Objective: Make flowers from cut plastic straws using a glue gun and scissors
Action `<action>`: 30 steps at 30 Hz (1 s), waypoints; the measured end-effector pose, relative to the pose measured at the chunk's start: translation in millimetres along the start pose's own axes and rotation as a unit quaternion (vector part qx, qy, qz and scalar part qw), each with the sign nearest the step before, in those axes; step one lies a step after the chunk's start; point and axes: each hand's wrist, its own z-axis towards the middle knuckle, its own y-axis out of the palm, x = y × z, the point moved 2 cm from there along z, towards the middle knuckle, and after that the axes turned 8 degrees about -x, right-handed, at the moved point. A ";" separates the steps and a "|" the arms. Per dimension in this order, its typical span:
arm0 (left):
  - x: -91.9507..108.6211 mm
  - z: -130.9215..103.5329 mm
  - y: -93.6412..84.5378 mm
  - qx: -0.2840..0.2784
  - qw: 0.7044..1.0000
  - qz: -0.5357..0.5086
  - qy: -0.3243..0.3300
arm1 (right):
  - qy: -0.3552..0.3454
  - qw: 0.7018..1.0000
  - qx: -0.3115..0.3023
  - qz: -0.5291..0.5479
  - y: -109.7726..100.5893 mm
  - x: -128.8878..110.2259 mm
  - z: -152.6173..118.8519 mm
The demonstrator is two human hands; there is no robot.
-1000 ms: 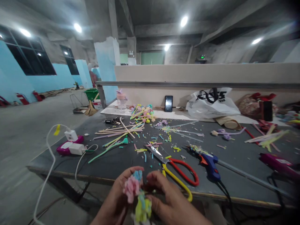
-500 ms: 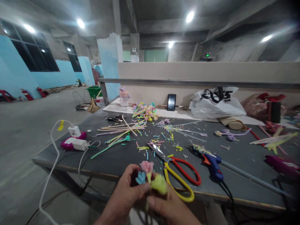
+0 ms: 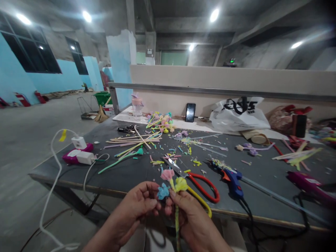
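Observation:
A small bunch of fuzzy pipe-cleaner flowers is between my hands at the table's near edge. My right hand [image 3: 190,213] pinches its yellow-green stem [image 3: 176,224], which hangs downward. At the top are a pink flower [image 3: 167,174] and a yellow flower [image 3: 181,184]. On the left side, the fingertips of my left hand [image 3: 140,204] close at the edge of a blue flower [image 3: 163,191]; part of this grip is hidden. Just beyond, scissors with a red and a yellow handle [image 3: 206,183] lie with blades slightly apart, partly covered by the yellow flower and my right hand.
A blue glue gun [image 3: 235,183] lies at right with its cable. Pipe-cleaner stems [image 3: 133,140], a green flower [image 3: 140,151] and cut scraps cover the middle. Finished flowers [image 3: 162,122], a phone [image 3: 190,112] and a white bag [image 3: 238,113] sit behind; a power strip [image 3: 76,154] lies left.
The bunch has risen and turned more upright, its stem now showing below my right hand. My left hand has shifted left, from the stem area to the blue flower. The view has tilted slightly.

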 end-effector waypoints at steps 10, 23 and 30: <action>-5.0 6.2 2.3 0.017 0.996 0.079 0.026 | -0.092 0.972 0.009 -0.216 -9.8 7.2 14.0; -12.9 3.2 -4.1 0.049 0.997 0.064 0.021 | -0.086 0.976 0.009 -0.198 -7.2 4.4 12.3; -4.1 5.9 3.0 -0.059 0.994 0.073 0.060 | -0.093 0.983 0.038 -0.154 -7.6 -0.9 10.0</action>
